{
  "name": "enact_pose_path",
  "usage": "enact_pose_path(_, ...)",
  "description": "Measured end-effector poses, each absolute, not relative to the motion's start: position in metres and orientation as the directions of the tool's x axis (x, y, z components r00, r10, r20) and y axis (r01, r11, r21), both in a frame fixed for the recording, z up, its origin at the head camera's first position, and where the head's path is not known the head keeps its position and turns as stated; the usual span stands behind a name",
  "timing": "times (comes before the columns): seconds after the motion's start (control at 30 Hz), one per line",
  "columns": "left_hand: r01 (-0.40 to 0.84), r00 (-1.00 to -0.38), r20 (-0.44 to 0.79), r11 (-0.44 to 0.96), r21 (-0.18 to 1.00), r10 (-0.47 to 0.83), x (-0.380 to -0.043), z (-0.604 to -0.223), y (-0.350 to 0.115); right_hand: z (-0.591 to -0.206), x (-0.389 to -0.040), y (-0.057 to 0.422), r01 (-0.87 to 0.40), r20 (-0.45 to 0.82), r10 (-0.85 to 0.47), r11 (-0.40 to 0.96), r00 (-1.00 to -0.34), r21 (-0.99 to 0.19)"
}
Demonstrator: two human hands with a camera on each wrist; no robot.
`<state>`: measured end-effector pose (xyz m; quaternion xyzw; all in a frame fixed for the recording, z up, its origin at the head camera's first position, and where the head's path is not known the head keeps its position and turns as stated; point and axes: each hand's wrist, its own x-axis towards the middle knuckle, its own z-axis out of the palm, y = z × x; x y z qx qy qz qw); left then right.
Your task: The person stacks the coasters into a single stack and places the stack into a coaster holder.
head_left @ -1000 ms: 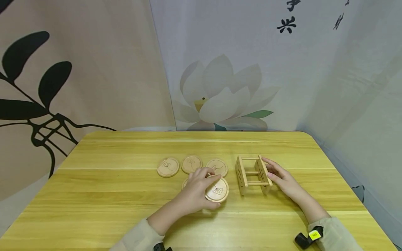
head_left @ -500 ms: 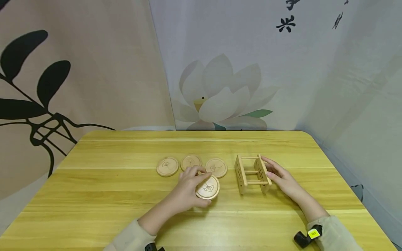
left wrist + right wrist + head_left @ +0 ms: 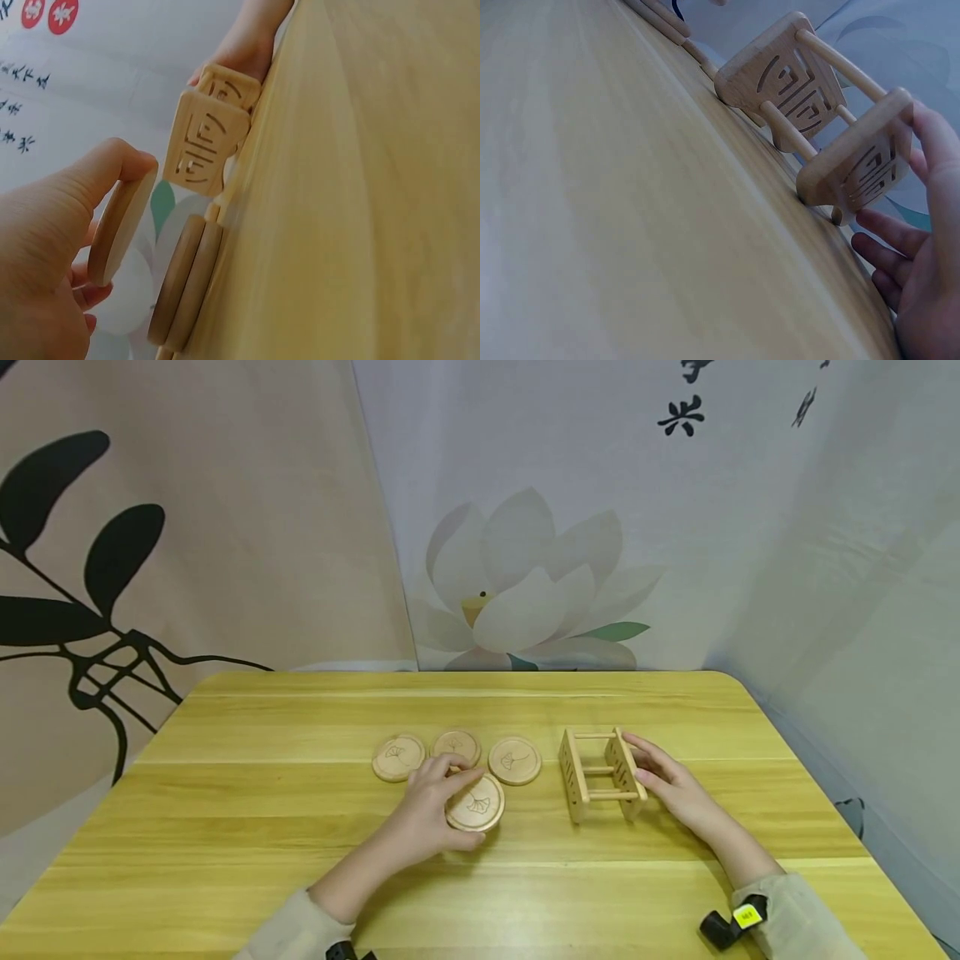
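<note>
1 coaster [image 3: 477, 803] pinched in left hand [image 3: 424, 820], shifted leftward | right hand [image 3: 677, 789], fingers relaxed, touches rack [image 3: 597, 770], as before

Head view: wide, from above the table's [image 3: 225, 852] near side, looking forward and down toward the cloth backdrop [image 3: 750, 568] at twelve o'clock. Left-wrist view: tipped sideways, close to the left hand [image 3: 45, 262] at eight o'clock, facing the wooden rack [image 3: 199, 142] at eleven. Right-wrist view: close and tipped, right hand [image 3: 930, 262] at four, rack at two. Table, rack and right hand appear in all three.
</note>
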<state>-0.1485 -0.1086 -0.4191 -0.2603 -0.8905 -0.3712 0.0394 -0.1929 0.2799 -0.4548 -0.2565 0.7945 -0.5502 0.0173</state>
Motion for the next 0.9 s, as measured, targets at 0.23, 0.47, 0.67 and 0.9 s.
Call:
enact_pose_path(0.23, 0.473, -0.874, 0.265, 0.595, 0.65, 0.406, -0.149, -0.418, -0.119, -0.453, -0.191, 0.277, -0.377, 0.243, -0.424, 0.268, -0.873, -0.887)
enact_pose_path(0.47, 0.481, -0.872, 0.277, 0.598, 0.641, 0.404, -0.15, -0.422, -0.124, -0.456, -0.193, 0.279, -0.37, 0.238, -0.415, 0.273, -0.878, -0.888)
enact_pose_path(0.67, 0.474, -0.876, 0.268, 0.614, 0.631, 0.402, -0.153, -0.426, -0.126, -0.457, -0.193, 0.28, -0.371, 0.238, -0.415, 0.276, -0.878, -0.887)
enact_pose_path(0.9, 0.461, -0.884, 0.26, 0.624, 0.631, 0.389, -0.153, -0.427, -0.126, -0.456, -0.193, 0.28, -0.398, 0.271, -0.432, 0.236, -0.86, -0.887)
